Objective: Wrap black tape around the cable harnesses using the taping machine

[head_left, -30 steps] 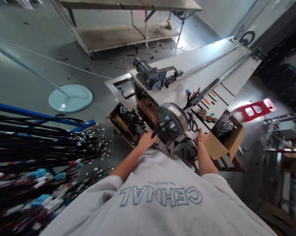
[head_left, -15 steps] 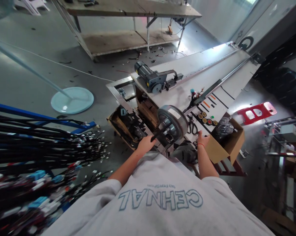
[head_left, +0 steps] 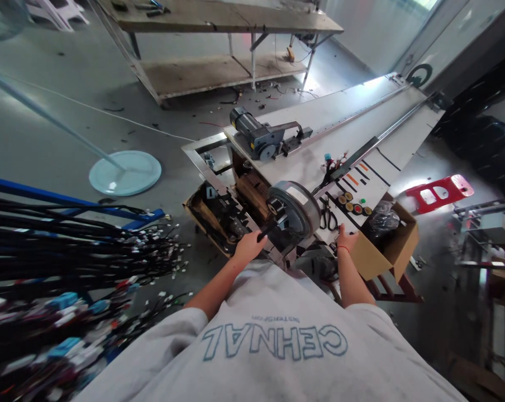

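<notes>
My left hand (head_left: 249,247) is closed around the end of a black wire bundle (head_left: 269,229), which runs into the open middle of a large grey ring wheel (head_left: 300,209). A small dark roll (head_left: 276,206) sits inside the wheel at its upper left. Beyond the wheel the bundle continues toward loose wire ends with connectors (head_left: 330,162). My right hand (head_left: 347,239) is at the near edge of the white table (head_left: 306,159), its fingers apart and holding nothing visible. Black-handled scissors (head_left: 328,218) lie just beside it.
A motor (head_left: 252,125) is mounted on the table's far left, and tape rolls (head_left: 348,200) lie near the right edge. A cardboard box (head_left: 397,245) stands at the right. Black cable harnesses (head_left: 76,234) hang on a blue rack (head_left: 60,195) at left. A workbench (head_left: 219,22) stands behind.
The wheel's inner parts have turned; the small roll went from low in the opening to its upper left. Both hands stay nearly in place. The view shifts slightly.
</notes>
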The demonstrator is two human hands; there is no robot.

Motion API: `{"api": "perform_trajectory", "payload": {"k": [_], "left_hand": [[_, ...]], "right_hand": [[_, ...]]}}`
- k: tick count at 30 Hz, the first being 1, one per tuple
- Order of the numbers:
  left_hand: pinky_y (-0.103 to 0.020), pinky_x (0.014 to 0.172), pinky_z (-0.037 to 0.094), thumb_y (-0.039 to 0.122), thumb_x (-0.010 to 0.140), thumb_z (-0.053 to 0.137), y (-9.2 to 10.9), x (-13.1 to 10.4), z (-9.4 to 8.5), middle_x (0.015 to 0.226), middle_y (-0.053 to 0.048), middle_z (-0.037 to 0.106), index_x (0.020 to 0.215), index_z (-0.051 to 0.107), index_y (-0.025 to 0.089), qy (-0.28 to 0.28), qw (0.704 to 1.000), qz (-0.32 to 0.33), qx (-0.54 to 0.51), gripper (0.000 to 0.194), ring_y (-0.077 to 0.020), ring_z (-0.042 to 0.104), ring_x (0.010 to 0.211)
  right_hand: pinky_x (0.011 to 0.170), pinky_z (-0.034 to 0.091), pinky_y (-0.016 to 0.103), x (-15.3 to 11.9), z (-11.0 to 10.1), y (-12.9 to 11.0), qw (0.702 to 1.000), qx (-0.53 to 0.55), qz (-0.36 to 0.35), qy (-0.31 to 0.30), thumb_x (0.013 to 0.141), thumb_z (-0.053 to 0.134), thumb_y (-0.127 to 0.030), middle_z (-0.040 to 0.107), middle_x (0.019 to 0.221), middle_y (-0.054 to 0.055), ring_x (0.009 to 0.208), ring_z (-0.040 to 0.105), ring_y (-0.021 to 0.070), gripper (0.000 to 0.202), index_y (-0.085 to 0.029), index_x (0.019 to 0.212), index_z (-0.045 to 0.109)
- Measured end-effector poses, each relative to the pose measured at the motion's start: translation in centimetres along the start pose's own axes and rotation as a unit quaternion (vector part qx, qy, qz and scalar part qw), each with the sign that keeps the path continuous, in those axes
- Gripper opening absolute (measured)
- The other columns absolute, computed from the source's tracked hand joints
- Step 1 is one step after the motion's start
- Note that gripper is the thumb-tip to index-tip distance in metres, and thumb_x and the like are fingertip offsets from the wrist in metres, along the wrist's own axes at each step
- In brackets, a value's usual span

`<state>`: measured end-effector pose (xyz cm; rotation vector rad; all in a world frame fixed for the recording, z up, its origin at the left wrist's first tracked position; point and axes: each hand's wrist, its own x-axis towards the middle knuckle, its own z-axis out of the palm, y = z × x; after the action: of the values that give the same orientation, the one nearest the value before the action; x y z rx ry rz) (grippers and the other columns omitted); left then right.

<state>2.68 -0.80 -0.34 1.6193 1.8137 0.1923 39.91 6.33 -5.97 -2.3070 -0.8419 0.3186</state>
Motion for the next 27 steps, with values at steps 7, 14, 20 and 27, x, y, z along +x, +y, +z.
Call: {"api": "perform_trajectory", "payload": {"k": [7,14,20,27], "left_hand": [[-0.028,0.082,0.048,0.036,0.094,0.046,-0.10,-0.08,-0.19,0.102,-0.011,0.073,0.100,0.068,0.017,-0.009,1.000,-0.006,-0.017,0.029,-0.0231,0.068,0.098],[-0.027,0.078,0.048,0.037,0.093,0.048,-0.15,-0.31,-0.05,0.100,-0.010,0.073,0.096,0.068,0.018,-0.008,1.000,0.000,-0.023,0.028,-0.0225,0.068,0.095],[-0.028,0.078,0.047,0.037,0.093,0.046,0.02,-0.27,-0.25,0.101,-0.012,0.073,0.098,0.068,0.017,-0.004,1.000,-0.007,-0.012,0.031,-0.0244,0.068,0.096],[-0.028,0.079,0.047,0.038,0.093,0.045,0.60,-0.07,-0.58,0.099,-0.011,0.073,0.099,0.070,0.018,0.011,1.000,0.003,0.007,0.032,-0.0239,0.068,0.095]], "right_hand": [[0.107,0.036,0.045,-0.12,0.04,-0.47,0.999,-0.003,0.030,0.022,0.088,0.045,-0.062,0.050,0.136,0.028,0.128,0.049,0.0333,0.075,-0.004,0.134,0.044],[0.105,0.039,0.043,-0.48,-0.11,-0.79,1.000,0.000,0.015,0.025,0.079,0.063,-0.057,0.053,0.133,0.028,0.125,0.051,0.0338,0.079,-0.004,0.134,0.044],[0.107,0.036,0.041,-0.59,-0.11,-0.94,1.000,0.003,0.008,0.023,0.080,0.062,-0.052,0.050,0.137,0.028,0.129,0.048,0.0328,0.079,-0.002,0.137,0.041],[0.107,0.036,0.042,-0.49,-0.19,-0.85,1.000,-0.003,0.016,0.014,0.080,0.062,-0.051,0.050,0.136,0.029,0.128,0.049,0.0339,0.079,-0.001,0.137,0.041]]}}
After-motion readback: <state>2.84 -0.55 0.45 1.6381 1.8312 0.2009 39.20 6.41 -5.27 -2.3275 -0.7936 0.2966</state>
